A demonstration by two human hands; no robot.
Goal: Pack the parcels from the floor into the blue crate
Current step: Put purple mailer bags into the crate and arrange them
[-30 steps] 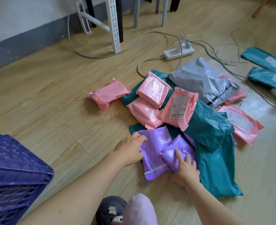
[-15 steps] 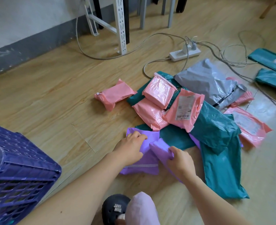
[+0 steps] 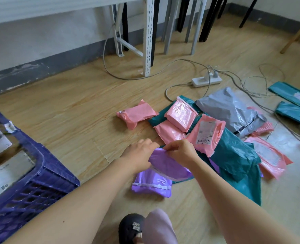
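Purple plastic is bunched between both my hands: the left hand (image 3: 139, 155) curls its fingers over the top edge of the purple parcel (image 3: 170, 166), and the right hand (image 3: 182, 153) pinches the same edge just beside it. The parcel seems to hang off the floor, to the right of the blue crate (image 3: 47, 175) and well apart from it.

I judge the job to be in its early part. A few labelled parcels (image 3: 6, 173) already lie inside the crate. Far more wait outside it:
- a second purple parcel (image 3: 151, 186) under the held one
- a lone pink parcel (image 3: 136, 114), the pile's nearest piece to the crate
- more pink parcels (image 3: 181, 116), teal bags (image 3: 233, 155) and a grey bag (image 3: 230, 110) further right
- two teal bags (image 3: 293, 110) furthest from the crate

For moving, I read the bare wooden floor (image 3: 75, 120) between the crate and the pile as an open lane, so a leftward swing should meet nothing. The crate's right rim stands high, and I would need to lift over it. A power strip (image 3: 207, 81) and loose cables (image 3: 251, 88) lie beyond the pile, away from the crate, and could snag when I reach for the far bags. My slipper (image 3: 129, 228) sits right of the crate's front corner.
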